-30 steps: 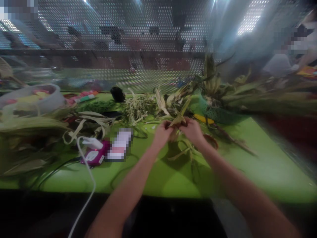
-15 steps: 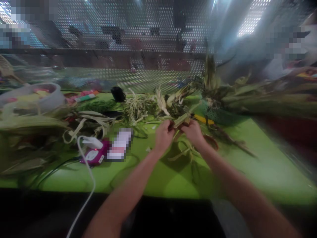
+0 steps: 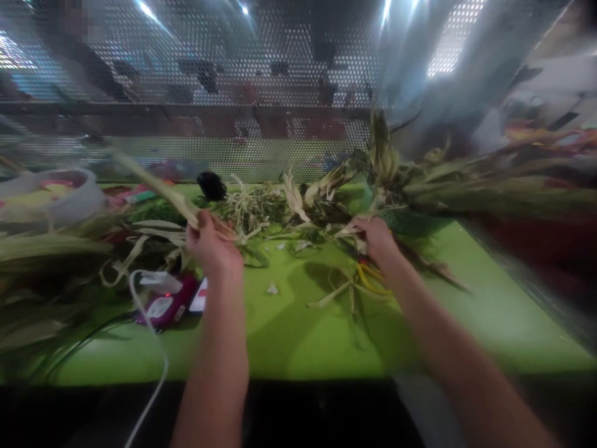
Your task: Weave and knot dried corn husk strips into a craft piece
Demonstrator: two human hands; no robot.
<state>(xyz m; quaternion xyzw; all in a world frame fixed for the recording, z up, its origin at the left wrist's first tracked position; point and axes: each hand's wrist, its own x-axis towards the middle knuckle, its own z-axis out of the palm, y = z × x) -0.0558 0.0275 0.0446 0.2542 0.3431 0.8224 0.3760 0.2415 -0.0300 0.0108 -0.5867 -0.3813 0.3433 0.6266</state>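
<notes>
My left hand (image 3: 211, 244) is closed round a long pale green leaf strip (image 3: 153, 185) that slants up and to the left over the green table (image 3: 289, 323). My right hand (image 3: 377, 239) is closed on the rest of the leafy bundle (image 3: 347, 230) near the middle right of the table. Loose yellow and green strips (image 3: 359, 283) lie on the table just below my right wrist. A heap of husks and leaves (image 3: 298, 202) lies beyond both hands.
A purple device (image 3: 163, 305) with a white cable (image 3: 153, 348) lies at the left, beside a phone. A pale bowl (image 3: 51, 196) stands far left. Long leaves (image 3: 489, 186) pile up at the right. A perforated metal screen (image 3: 233, 81) closes the back.
My hands were together on the bundle in the middle. The left hand has pulled away to the left with a long strip; the right hand stays on the bundle.
</notes>
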